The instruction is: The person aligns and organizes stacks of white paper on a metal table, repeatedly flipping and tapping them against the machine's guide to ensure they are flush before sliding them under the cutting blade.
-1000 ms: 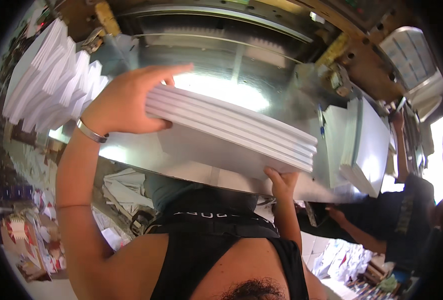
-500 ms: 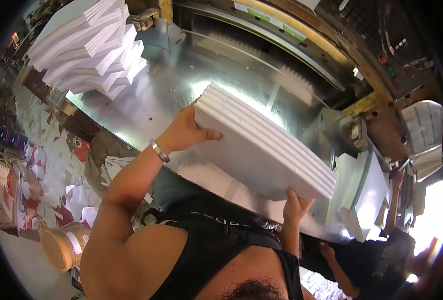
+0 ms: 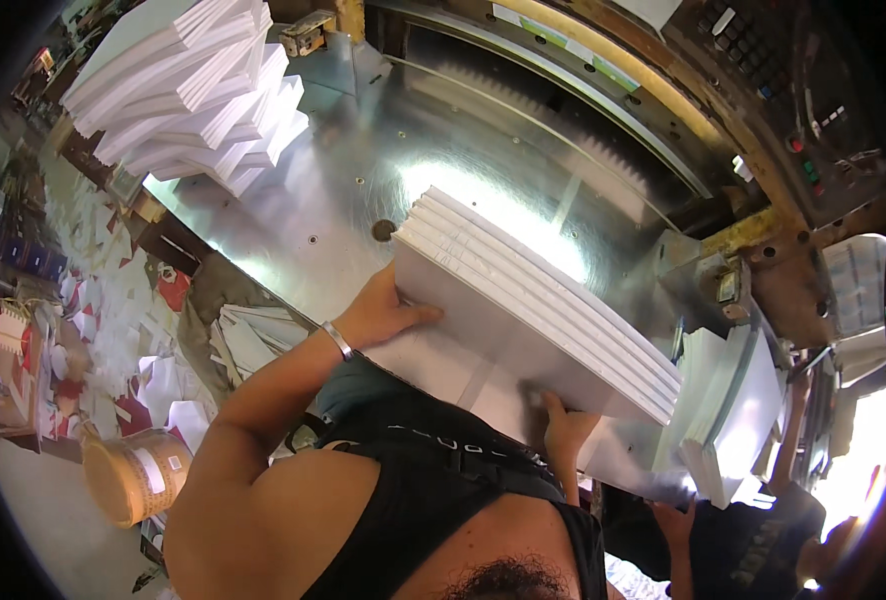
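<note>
A stack of several white paper blocks, like unbound books, stands tilted on its long edge over the metal table. My left hand grips its left end, thumb lying on the grey-looking near face and the other fingers hidden behind. My right hand is at the lower right part of the stack, thumb up against the near face, its other fingers partly hidden beneath. Whether the lower edge of the stack rests on the metal cannot be made out.
A tall, staggered pile of white paper blocks stands at the far left. More upright paper blocks are at the right, near a co-worker in dark clothes. Behind runs the machine's yellow-edged frame. Paper scraps and a tape-wrapped tub lie left.
Both my hands have come lower and nearer with the stack, which now sits closer to the table. My right hand has shifted a little to the left along its lower edge.
</note>
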A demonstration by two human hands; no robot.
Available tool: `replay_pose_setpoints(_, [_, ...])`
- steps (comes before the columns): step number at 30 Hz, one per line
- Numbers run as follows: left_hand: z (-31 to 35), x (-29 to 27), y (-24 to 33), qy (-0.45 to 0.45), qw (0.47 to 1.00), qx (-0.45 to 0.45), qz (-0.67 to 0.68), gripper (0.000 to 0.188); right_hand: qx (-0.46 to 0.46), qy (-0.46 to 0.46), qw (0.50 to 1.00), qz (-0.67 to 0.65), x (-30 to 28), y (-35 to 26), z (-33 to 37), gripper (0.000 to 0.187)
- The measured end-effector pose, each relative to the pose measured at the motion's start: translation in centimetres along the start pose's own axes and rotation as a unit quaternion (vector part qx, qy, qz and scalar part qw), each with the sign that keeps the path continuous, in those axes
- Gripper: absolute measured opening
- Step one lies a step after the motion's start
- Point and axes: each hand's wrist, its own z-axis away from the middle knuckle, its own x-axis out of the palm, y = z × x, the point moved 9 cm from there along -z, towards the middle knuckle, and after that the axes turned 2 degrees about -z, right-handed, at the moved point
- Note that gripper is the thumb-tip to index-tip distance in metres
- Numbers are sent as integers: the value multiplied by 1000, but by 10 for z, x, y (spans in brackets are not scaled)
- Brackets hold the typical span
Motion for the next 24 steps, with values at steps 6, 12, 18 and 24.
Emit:
replay_pose_setpoints(6, [7,6,-6,89,995,-3,40,57,9,29,999,21,2,-9,-5,49])
replay_pose_setpoints(12, [11,8,-1,78,997,24,15,54,5,23,999,28,-2,-6,-3,47])
replay_pose_setpoints(18, [10,-1,-6,106,989,84,65,45,54,23,992,-112,-8,15,8,57])
replay_pose_setpoints(24, [18,5,-4,135,988,4,72,46,-9,61,985,-159,-9,16,13,52])
